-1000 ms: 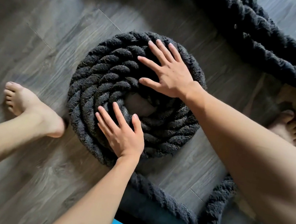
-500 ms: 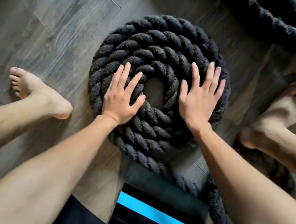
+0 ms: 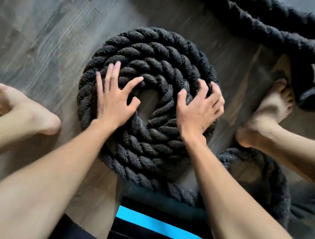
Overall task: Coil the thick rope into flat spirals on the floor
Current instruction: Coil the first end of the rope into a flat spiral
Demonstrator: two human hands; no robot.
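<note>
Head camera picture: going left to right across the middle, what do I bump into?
First left foot → left hand pressing the rope coil → right hand gripping it → right foot.

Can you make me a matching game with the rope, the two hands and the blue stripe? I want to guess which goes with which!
Things:
1. rope coil
2. left hand
3. right hand
4. blue stripe

Clues:
a. bright, below the coil, near the bottom of the picture
b. fingers curled into the turns on the coil's right side
c. wound in a spiral on the floor
d. fingers spread on the coil's left side

Pairs: 1-c, 2-d, 3-b, 4-a
</note>
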